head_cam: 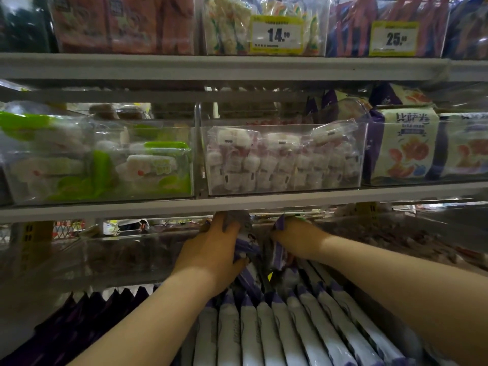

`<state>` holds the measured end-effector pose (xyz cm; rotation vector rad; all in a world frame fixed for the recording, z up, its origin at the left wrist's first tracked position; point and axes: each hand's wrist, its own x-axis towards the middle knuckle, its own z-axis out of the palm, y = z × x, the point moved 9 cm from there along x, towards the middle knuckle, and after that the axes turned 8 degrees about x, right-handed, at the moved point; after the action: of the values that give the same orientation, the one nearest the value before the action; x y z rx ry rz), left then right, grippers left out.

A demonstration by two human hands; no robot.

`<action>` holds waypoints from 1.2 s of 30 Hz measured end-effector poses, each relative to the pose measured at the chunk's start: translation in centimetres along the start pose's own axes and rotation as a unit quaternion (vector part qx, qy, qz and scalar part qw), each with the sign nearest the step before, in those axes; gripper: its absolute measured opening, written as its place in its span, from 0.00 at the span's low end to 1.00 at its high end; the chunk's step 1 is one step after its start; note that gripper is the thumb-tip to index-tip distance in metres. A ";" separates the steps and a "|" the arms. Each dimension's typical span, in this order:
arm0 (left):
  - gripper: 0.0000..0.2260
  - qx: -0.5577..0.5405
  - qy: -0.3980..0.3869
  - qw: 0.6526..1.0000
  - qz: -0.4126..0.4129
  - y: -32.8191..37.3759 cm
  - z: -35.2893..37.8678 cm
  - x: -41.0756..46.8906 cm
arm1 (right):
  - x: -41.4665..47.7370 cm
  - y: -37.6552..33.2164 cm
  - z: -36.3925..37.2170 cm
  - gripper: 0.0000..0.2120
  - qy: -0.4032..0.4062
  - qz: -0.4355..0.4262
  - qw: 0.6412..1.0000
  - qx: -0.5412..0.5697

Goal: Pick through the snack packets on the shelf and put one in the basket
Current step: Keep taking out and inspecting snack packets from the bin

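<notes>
Shop shelves (211,204) crowd overhead. Left hand (214,249) and right hand (293,240) each clutch purple-and-white packets (264,331), rowed just below both grips; tugging could spill neighbours. No basket visible.

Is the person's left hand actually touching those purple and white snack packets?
Touching. The head view shows the left hand wrapped around purple and white packets at the back of the row, with the thumb pressed against one.

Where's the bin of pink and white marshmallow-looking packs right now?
Head view, middle shelf, centre: the clear bin sits between green packs and purple-white bags.
</notes>
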<state>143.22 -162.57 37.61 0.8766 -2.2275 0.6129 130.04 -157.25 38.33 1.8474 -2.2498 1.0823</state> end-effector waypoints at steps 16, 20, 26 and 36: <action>0.26 0.323 -0.017 0.928 0.187 5.6 0.5 0.5 | -1.8 0.8 -1.1 0.10 0.044 -0.052 0.995 -0.066; 0.25 0.433 -0.086 0.876 0.195 7.6 2.1 0.9 | -1.8 2.0 -2.0 0.13 0.050 -0.030 0.997 -0.041; 0.14 0.352 -0.157 0.884 0.266 9.7 3.5 1.0 | -2.1 1.8 -2.2 0.13 0.060 -0.056 0.996 -0.034; 0.17 0.408 -0.191 0.824 0.344 9.2 5.3 -0.2 | -2.2 2.0 -2.4 0.17 0.054 -0.061 0.996 -0.043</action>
<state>134.51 -159.64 32.22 0.5485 -2.6493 1.9913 127.98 -153.99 38.22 1.8208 -2.0612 1.0231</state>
